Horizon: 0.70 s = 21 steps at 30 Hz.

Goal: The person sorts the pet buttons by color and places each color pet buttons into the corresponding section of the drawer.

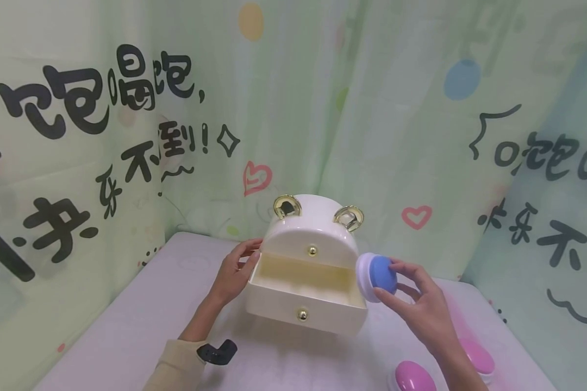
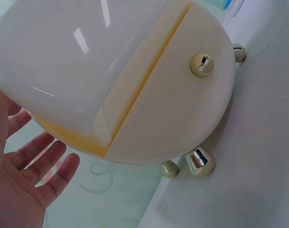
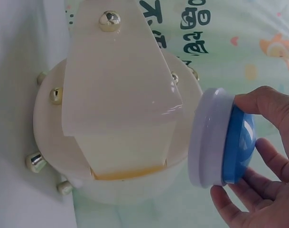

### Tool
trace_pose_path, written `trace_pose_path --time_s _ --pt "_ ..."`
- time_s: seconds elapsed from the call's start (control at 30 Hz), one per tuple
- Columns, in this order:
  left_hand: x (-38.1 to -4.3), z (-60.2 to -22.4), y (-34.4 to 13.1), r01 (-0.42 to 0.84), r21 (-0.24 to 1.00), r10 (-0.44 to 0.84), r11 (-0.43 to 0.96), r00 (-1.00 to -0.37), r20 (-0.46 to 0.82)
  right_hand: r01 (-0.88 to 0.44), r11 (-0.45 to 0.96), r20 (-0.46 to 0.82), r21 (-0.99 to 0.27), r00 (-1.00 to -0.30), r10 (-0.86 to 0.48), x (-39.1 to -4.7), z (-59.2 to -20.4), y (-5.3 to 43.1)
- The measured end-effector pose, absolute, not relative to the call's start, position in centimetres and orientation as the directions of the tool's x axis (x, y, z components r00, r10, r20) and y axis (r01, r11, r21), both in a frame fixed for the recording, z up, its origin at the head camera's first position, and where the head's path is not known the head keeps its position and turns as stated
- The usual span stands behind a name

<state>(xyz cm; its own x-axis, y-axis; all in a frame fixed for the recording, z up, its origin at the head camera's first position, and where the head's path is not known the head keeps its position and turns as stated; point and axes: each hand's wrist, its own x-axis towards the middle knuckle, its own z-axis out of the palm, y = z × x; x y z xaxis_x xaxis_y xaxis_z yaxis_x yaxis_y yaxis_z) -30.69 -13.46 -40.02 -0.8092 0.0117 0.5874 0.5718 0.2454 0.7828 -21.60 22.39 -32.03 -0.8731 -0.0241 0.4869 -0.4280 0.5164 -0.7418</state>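
Observation:
A white rounded storage box (image 1: pixel 315 217) with gold ring ears stands on the table, its middle drawer (image 1: pixel 305 296) pulled out and bare inside. My left hand (image 1: pixel 235 271) rests against the box's left side. In the left wrist view that hand's fingers (image 2: pixel 54 166) are loosely extended and spread, partly behind the box. My right hand (image 1: pixel 420 304) pinches a round blue-domed button (image 1: pixel 383 276) with a white base, tilted on its side. The right wrist view shows the thumb and fingers at its rim, beside the drawer's right side.
Two similar pink-domed buttons (image 1: pixel 413 376) (image 1: pixel 478 355) lie on the table at the front right. The white table (image 1: pixel 127 326) is bounded by a printed pale green curtain (image 1: pixel 323 108) behind and at both sides. A black band (image 1: pixel 217 353) sits on my left wrist.

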Motion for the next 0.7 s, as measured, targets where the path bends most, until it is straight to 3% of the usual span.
trace_pose_path --time_s 0.27,0.7 --pt "-30.4 -39.9 -13.5 0.539 0.801 0.010 0.260 -0.831 0.555 -0.489 0.458 0.518 -0.743 -0.853 -0.070 -21.4 -31.8 21.4" --pt "-30.5 -39.9 -13.5 0.563 0.788 0.008 0.249 -0.815 0.579 -0.562 0.463 0.580 -0.686 -0.806 -0.119 -21.8 -32.2 20.0"
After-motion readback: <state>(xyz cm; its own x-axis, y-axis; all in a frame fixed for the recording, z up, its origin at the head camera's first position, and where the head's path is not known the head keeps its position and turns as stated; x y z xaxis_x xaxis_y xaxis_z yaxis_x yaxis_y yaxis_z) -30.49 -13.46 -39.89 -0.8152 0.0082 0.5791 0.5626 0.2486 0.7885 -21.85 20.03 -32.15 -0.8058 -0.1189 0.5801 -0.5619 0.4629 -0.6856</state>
